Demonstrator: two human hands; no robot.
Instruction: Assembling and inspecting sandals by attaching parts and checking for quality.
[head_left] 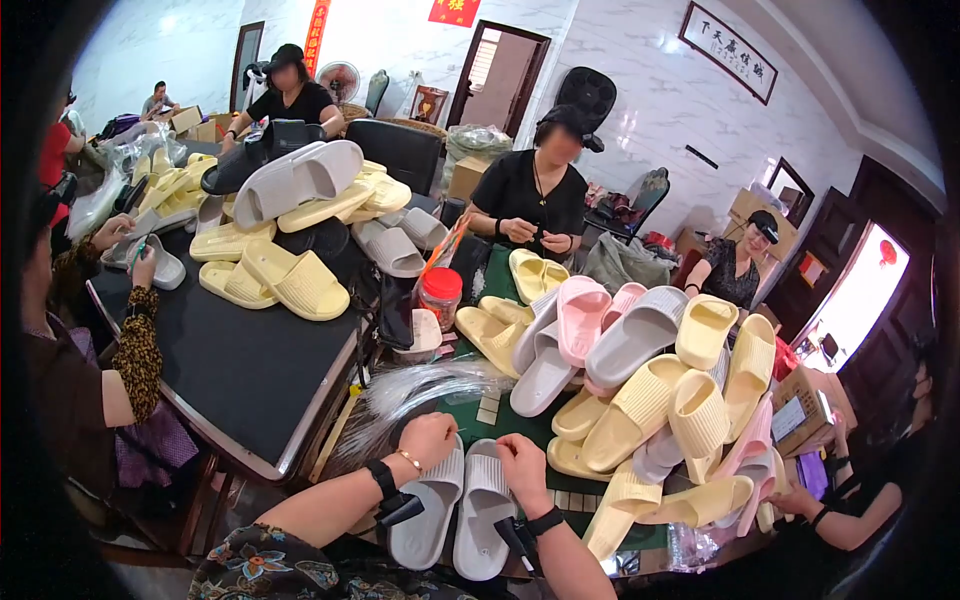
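Green table under heaped slippers, grey pair, red-lidded jar.

Heap of slide sandals on the right of the green table: yellow, grey, pink, piled loose. Red-lidded jar stands near the table's far edge, bundle of clear plastic strands lies just beside the heap. Second pile of yellow and grey slides sits on the black table to the left. A person in black sits across. Framed calligraphy hangs on the marble wall.
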